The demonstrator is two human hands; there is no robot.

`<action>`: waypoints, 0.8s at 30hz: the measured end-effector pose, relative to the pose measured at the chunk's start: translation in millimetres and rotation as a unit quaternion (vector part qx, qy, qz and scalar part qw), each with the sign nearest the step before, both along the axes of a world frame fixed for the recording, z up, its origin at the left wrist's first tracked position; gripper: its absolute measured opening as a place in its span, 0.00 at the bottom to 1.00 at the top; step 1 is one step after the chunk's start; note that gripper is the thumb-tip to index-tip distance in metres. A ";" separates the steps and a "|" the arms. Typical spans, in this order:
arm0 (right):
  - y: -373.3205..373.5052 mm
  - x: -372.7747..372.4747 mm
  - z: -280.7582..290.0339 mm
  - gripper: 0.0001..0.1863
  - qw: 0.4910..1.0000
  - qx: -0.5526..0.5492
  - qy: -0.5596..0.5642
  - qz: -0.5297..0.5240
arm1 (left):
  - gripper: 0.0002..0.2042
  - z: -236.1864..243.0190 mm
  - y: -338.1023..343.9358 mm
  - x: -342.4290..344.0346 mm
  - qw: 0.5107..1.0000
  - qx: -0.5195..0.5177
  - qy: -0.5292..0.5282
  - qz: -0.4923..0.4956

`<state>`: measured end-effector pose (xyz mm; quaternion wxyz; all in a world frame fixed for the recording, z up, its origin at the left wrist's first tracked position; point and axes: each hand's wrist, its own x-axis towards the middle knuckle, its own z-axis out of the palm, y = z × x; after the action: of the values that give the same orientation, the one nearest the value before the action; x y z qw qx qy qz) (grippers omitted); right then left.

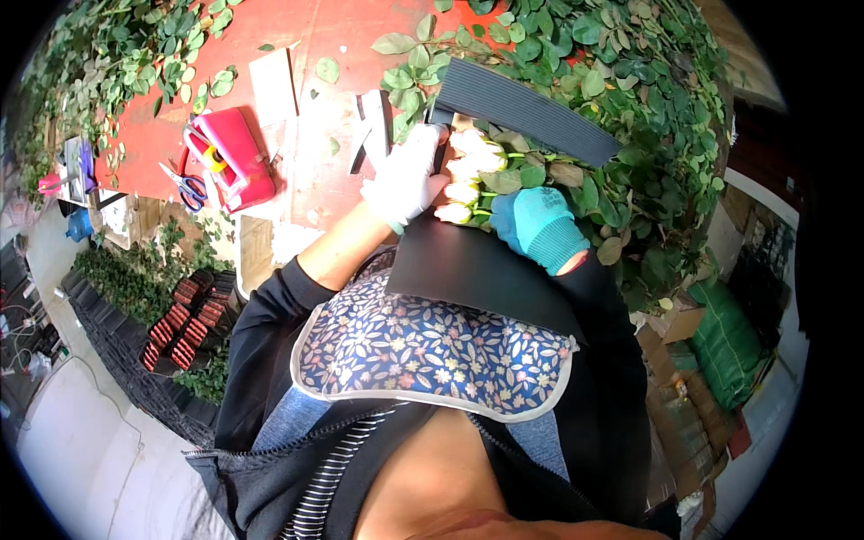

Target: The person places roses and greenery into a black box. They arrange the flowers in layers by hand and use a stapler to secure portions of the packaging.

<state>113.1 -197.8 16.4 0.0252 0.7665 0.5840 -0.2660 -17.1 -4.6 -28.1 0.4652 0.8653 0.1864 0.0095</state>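
A bunch of pale cream-pink roses [468, 171] lies on the table in front of me, heads to the left and leafy stems to the right. Beside the heads, my left hand [403, 184], in a white glove, has its fingers and thumb bent around a dark edge of the black wrapping. My right hand [540, 227], in a teal glove, is closed over the stems just behind the heads; its fingertips are hidden. Beyond the roses slants a black corrugated sheet [531, 112]. A smooth black flap [477, 274] lies on the near side, over my floral apron [432, 346].
Left on the red table [306, 45] are a pink tape dispenser [236, 157], scissors [187, 187], a beige card [274, 85] and black-and-white strips [371, 130]. Leafy stems [666, 153] heap up at the right. A green sack [733, 337] stands lower right.
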 end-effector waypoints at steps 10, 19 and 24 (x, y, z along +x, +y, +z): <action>9.4 -1.0 4.0 0.10 0.999 -0.043 0.014 0.027 | 0.18 5.1 25.8 -19.2 0.989 -0.133 -0.034 -0.045; 20.2 -3.2 8.4 0.12 0.991 -0.074 0.022 0.111 | 0.12 -8.3 10.2 -32.1 0.986 -0.147 -0.061 -0.041; 29.2 -1.9 7.7 0.12 0.989 -0.087 0.048 0.108 | 0.12 -3.8 9.6 -34.7 0.991 -0.114 -0.068 -0.033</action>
<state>111.2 -168.6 24.2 0.0926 0.6800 0.6387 -0.3480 -51.9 5.0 -31.9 0.5721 0.8099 0.1254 0.0319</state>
